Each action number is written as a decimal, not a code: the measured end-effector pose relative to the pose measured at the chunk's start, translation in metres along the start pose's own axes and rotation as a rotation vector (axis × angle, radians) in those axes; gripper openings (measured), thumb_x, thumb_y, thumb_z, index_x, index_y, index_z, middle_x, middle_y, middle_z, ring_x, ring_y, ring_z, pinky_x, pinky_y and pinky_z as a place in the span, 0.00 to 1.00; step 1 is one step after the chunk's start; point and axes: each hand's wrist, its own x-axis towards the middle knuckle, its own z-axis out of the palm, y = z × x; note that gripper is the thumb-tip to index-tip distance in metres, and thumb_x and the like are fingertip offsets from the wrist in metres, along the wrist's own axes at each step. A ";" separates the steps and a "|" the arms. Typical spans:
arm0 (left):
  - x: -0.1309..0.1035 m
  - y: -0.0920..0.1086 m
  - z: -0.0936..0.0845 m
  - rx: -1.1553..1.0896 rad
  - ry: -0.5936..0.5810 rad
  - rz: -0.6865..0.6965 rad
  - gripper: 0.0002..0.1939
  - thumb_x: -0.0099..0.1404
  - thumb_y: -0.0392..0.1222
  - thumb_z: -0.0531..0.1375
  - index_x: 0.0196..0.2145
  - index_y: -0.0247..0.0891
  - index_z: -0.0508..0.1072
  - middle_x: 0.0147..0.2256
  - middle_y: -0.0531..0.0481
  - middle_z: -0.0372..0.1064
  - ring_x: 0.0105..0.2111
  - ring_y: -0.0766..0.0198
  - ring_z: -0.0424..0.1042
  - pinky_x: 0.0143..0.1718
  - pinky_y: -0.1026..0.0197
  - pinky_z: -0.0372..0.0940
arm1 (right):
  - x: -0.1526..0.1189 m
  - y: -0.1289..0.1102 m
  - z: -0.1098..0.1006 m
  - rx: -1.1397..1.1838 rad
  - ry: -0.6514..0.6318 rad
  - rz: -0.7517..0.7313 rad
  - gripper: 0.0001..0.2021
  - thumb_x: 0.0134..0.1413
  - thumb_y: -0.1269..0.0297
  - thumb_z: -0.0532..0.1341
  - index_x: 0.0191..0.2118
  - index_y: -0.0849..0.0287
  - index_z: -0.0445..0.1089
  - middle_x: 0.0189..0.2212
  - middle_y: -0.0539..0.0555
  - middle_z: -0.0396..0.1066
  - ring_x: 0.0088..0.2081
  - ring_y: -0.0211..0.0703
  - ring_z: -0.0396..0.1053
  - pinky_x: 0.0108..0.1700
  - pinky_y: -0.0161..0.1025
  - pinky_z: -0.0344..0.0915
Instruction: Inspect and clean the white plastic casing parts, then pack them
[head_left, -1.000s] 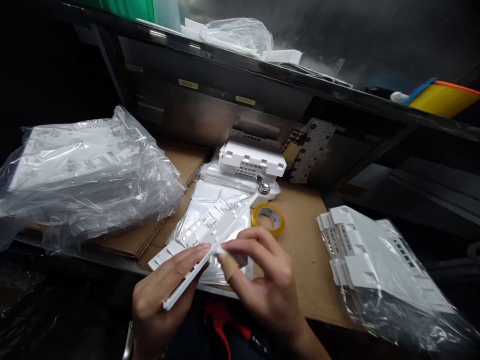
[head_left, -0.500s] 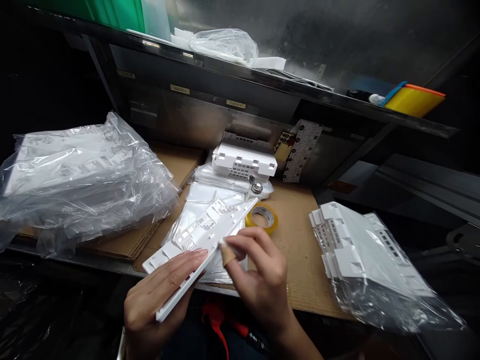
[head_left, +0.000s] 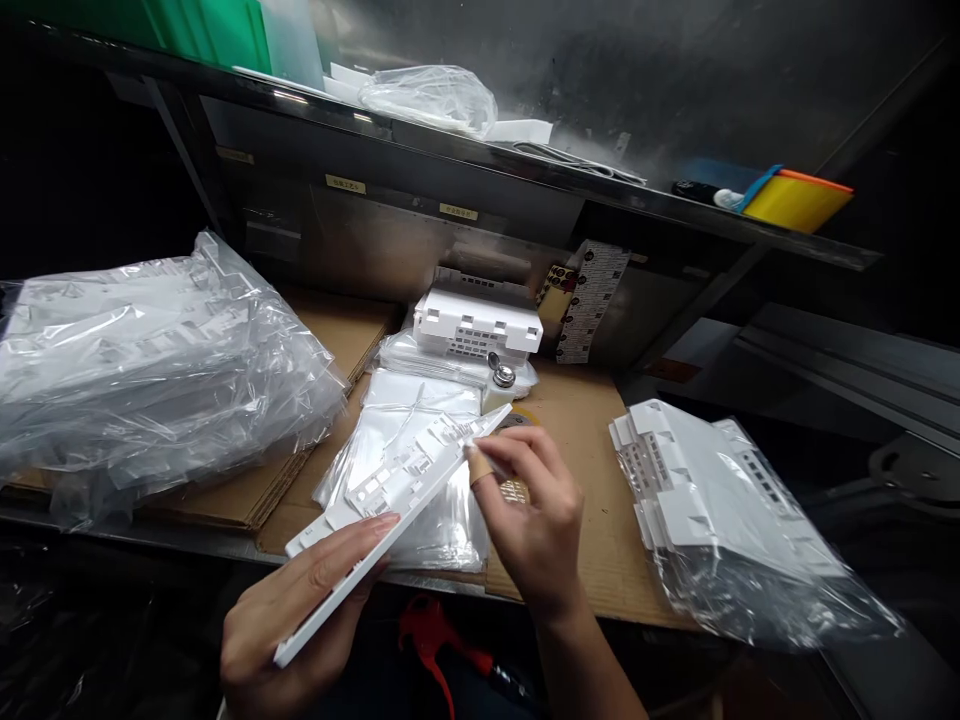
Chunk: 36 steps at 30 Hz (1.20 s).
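Note:
A long white plastic part (head_left: 397, 490) is tilted above the bench, its near end low on the left. My left hand (head_left: 307, 600) grips that near end, fingers on top. Near the far end, my right hand (head_left: 529, 500) pinches something small and white against the part's edge; it is too small to name. One right finger has a tan bandage. Flat clear plastic bags (head_left: 442, 535) lie beneath the part. Just beyond its far end stands a small bottle with a metal cap (head_left: 500, 385). A tape roll (head_left: 517, 418) is partly hidden behind my right hand.
Bagged white parts (head_left: 150, 350) are piled at left on cardboard (head_left: 277, 480). More bagged parts (head_left: 720, 490) lie at right. White parts (head_left: 480, 315) are stacked at the back, under a shelf (head_left: 420, 135). A red tool (head_left: 431, 630) is below the bench edge.
My right hand has moved up along the part's edge toward its far end and now covers much of the tape roll. My left hand has shifted slightly left, still gripping. The view has shifted a little.

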 end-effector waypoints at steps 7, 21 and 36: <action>-0.004 -0.010 -0.003 0.015 -0.023 0.051 0.22 0.65 0.25 0.64 0.54 0.42 0.78 0.50 0.54 0.79 0.43 0.64 0.80 0.52 0.64 0.72 | -0.018 -0.020 0.007 0.105 -0.147 -0.159 0.10 0.59 0.74 0.65 0.46 0.57 0.75 0.36 0.55 0.76 0.37 0.44 0.74 0.39 0.41 0.76; -0.008 -0.012 -0.008 0.084 0.019 0.115 0.19 0.65 0.31 0.64 0.51 0.46 0.80 0.44 0.54 0.83 0.37 0.57 0.82 0.43 0.57 0.79 | 0.005 0.015 -0.011 0.013 -0.046 -0.033 0.06 0.62 0.72 0.64 0.41 0.55 0.77 0.36 0.53 0.74 0.36 0.41 0.72 0.37 0.40 0.73; -0.007 -0.016 -0.007 0.048 -0.026 0.127 0.19 0.65 0.30 0.64 0.51 0.44 0.80 0.46 0.57 0.82 0.41 0.63 0.81 0.49 0.64 0.75 | 0.008 0.026 -0.015 -0.033 -0.026 0.007 0.05 0.62 0.73 0.64 0.40 0.58 0.78 0.36 0.54 0.73 0.35 0.41 0.71 0.37 0.39 0.71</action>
